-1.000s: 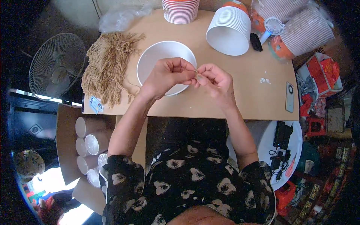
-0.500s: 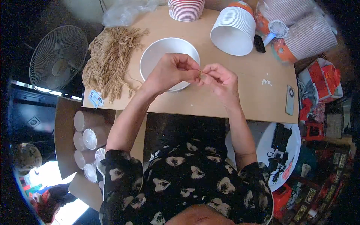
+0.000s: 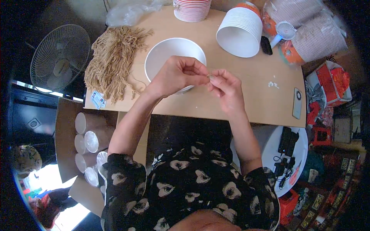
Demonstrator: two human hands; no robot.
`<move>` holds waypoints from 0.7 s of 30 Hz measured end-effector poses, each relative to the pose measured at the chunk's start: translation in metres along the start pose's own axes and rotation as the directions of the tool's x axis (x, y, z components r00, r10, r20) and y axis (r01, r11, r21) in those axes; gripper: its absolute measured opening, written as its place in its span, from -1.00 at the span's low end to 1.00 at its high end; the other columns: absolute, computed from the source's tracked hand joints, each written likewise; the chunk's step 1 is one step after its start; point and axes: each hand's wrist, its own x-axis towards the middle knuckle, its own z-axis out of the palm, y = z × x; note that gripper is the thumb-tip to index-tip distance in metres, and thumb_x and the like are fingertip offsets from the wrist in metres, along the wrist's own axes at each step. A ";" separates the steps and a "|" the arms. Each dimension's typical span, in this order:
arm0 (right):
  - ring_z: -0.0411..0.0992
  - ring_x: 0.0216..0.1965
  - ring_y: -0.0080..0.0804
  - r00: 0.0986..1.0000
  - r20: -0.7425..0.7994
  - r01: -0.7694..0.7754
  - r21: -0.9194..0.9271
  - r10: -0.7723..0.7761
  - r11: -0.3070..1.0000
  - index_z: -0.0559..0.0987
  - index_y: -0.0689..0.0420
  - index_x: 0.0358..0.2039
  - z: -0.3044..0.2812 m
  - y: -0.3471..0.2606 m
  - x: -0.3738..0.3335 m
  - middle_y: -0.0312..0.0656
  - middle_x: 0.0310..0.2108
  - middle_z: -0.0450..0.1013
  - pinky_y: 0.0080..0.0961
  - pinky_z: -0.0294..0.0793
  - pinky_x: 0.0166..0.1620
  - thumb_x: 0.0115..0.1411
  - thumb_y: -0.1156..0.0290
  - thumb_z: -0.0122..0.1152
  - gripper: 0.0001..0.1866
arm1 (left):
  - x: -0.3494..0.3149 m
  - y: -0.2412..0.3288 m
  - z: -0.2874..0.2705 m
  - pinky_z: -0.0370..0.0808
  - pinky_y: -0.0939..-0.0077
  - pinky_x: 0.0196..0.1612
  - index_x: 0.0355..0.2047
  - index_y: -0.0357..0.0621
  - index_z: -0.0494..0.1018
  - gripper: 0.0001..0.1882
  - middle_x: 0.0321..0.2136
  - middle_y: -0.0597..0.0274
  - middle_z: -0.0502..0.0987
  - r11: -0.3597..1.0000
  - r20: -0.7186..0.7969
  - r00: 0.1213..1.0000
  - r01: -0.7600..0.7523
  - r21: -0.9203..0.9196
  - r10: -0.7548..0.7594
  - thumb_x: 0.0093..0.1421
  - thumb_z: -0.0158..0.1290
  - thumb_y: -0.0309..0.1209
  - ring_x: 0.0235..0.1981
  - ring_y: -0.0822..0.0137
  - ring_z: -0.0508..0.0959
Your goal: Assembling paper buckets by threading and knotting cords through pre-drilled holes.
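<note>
tan string piece (image 3: 208, 76), tiny and hard to make out, sits pinched between the fingertips of both hands just over the near rim of a white paper bowl (image 3: 166, 56) on the light wooden surface (image 3: 246, 96). the left hand (image 3: 175, 75) reaches in from the left over the bowl's near edge, its thumb and forefinger closed on the piece; the right hand (image 3: 227, 88) meets it from the right, fingertips touching the left hand's, also nipping the same bit, its other fingers curled. left of the bowl lies a loose heap of tan fibre strings (image 3: 113, 59), one strand trailing toward the bowl, with a small card (image 3: 98, 100) at the heap's near corner by the surface edge. beyond the bowl to the right a stack of white paper bowls (image 3: 239, 32) lies on its side, mouth facing the person, and a red-striped stack of bowls (image 3: 191, 9) stands at the far edge. a small white handheld fan (image 3: 286, 30) and bagged stacks of bowls (image 3: 316, 34) are at the far right, a phone (image 3: 297, 102) lies near the right edge, and a clear plastic bag (image 3: 129, 13) is at the far left. a floor fan (image 3: 59, 57) stands left of the surface.
</note>
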 end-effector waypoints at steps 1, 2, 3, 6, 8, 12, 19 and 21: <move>0.37 -0.58 -0.64 0.999 0.013 -0.038 0.065 0.037 0.997 0.53 0.17 -0.33 -0.002 0.001 0.000 -0.26 -0.56 0.49 -0.74 0.18 -0.56 0.17 0.44 0.28 -0.88 | -0.001 0.001 0.001 0.58 0.65 -0.22 -0.27 -0.37 0.56 -0.84 -0.37 0.19 0.63 1.000 -0.001 1.000 -0.012 0.020 0.012 0.11 0.23 -0.62 -0.34 0.50 0.61; 0.37 -0.58 -0.64 0.999 0.011 -0.038 0.065 0.037 0.997 0.53 0.17 -0.33 -0.004 0.001 0.000 -0.26 -0.56 0.49 -0.74 0.18 -0.56 0.17 0.44 0.28 -0.88 | -0.001 0.001 0.002 0.57 0.66 -0.23 -0.28 -0.37 0.57 -0.86 -0.37 0.21 0.63 0.999 -0.002 1.000 -0.023 0.040 0.023 0.12 0.22 -0.62 -0.34 0.51 0.61; 0.35 -0.59 -0.65 0.997 0.032 -0.067 0.107 0.064 0.992 0.53 0.17 -0.33 -0.005 0.001 -0.001 -0.26 -0.56 0.49 -0.75 0.16 -0.56 0.17 0.43 0.28 -0.88 | -0.001 0.001 0.001 0.57 0.66 -0.23 -0.28 -0.37 0.57 -0.86 -0.37 0.21 0.63 0.999 -0.004 1.000 -0.023 0.040 0.023 0.12 0.22 -0.62 -0.34 0.51 0.61; 0.33 -0.60 -0.65 0.990 0.087 -0.122 0.186 0.108 0.975 0.54 0.15 -0.34 -0.007 0.001 -0.002 -0.25 -0.56 0.49 -0.74 0.14 -0.56 0.16 0.43 0.28 -0.89 | -0.001 -0.002 0.001 0.57 0.66 -0.24 -0.30 -0.36 0.57 -0.89 -0.38 0.23 0.63 0.997 0.011 0.998 -0.056 0.049 0.056 0.13 0.22 -0.62 -0.35 0.53 0.60; 0.33 -0.61 -0.65 0.985 0.118 -0.148 0.224 0.123 0.963 0.54 0.15 -0.34 -0.007 0.000 -0.003 -0.25 -0.56 0.49 -0.74 0.14 -0.57 0.16 0.43 0.28 -0.89 | -0.001 -0.001 0.001 0.57 0.66 -0.24 -0.28 -0.35 0.56 -0.87 -0.38 0.23 0.63 0.996 0.015 0.999 -0.030 0.086 0.028 0.14 0.21 -0.61 -0.35 0.53 0.60; 0.29 -0.62 -0.65 0.995 0.101 -0.015 0.059 0.009 0.998 0.55 0.15 -0.30 -0.004 0.002 -0.007 -0.24 -0.55 0.49 -0.71 0.15 -0.56 0.22 0.37 0.27 -0.86 | -0.001 -0.005 0.000 0.57 0.67 -0.24 -0.26 -0.34 0.56 -0.86 -0.38 0.24 0.62 0.999 0.024 0.999 -0.037 -0.002 0.037 0.15 0.21 -0.60 -0.35 0.53 0.60; 0.34 -0.59 -0.68 0.999 0.031 -0.019 0.036 0.018 0.999 0.54 0.23 -0.17 -0.003 -0.004 -0.005 -0.21 -0.54 0.50 -0.76 0.16 -0.57 0.30 0.35 0.18 -0.79 | -0.002 -0.005 0.001 0.53 0.61 -0.32 -0.24 -0.28 0.54 -0.83 -0.39 0.24 0.63 1.000 0.023 0.999 -0.028 -0.012 0.028 0.13 0.23 -0.59 -0.38 0.50 0.60; 0.35 -0.59 -0.68 0.997 0.073 -0.009 -0.026 0.011 1.000 0.54 0.23 -0.15 0.001 -0.010 -0.006 -0.20 -0.54 0.51 -0.77 0.17 -0.57 0.30 0.35 0.18 -0.78 | -0.002 -0.006 0.000 0.54 0.61 -0.31 -0.25 -0.28 0.53 -0.83 -0.38 0.24 0.63 0.999 0.023 0.999 -0.037 -0.001 0.037 0.13 0.23 -0.60 -0.37 0.50 0.60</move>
